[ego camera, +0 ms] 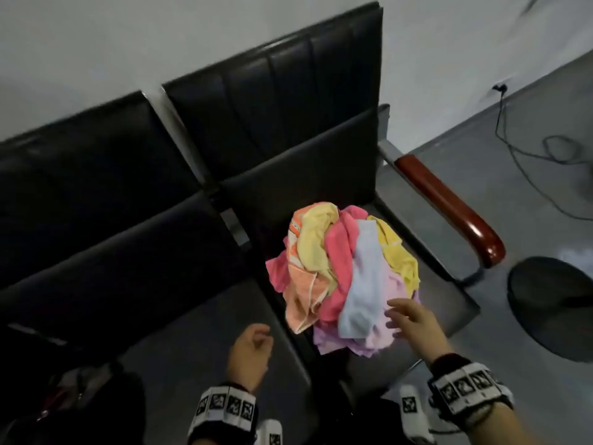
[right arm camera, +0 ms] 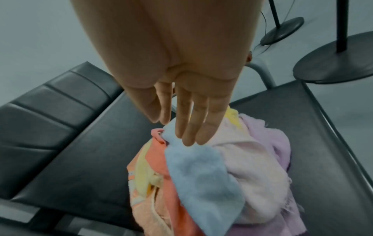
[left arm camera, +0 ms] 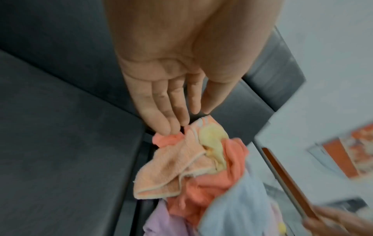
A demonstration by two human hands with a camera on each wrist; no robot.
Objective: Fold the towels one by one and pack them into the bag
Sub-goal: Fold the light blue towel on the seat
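Observation:
A loose pile of towels (ego camera: 343, 271) lies on the right seat (ego camera: 321, 162) of a black bench. A light blue towel (ego camera: 362, 284) (right arm camera: 201, 175) is draped on top, over pink (ego camera: 337, 252), yellow (ego camera: 316, 239), peach (ego camera: 301, 293) (left arm camera: 167, 167) and lilac (ego camera: 378, 335) (right arm camera: 262, 159) ones. My right hand (ego camera: 401, 316) (right arm camera: 181, 127) reaches to the pile's near right edge with straight fingers, holding nothing. Whether it touches cloth I cannot tell. My left hand (ego camera: 253, 342) (left arm camera: 181, 118) hangs empty at the pile's near left, fingers relaxed.
The bench's left seat (ego camera: 112, 252) is bare black padding. A red-brown armrest (ego camera: 449, 207) borders the right seat. On the floor to the right stand a round black base (ego camera: 552, 306) and a trailing cable (ego camera: 513, 139). A dark, unclear shape (ego camera: 64, 396) sits at the bottom left.

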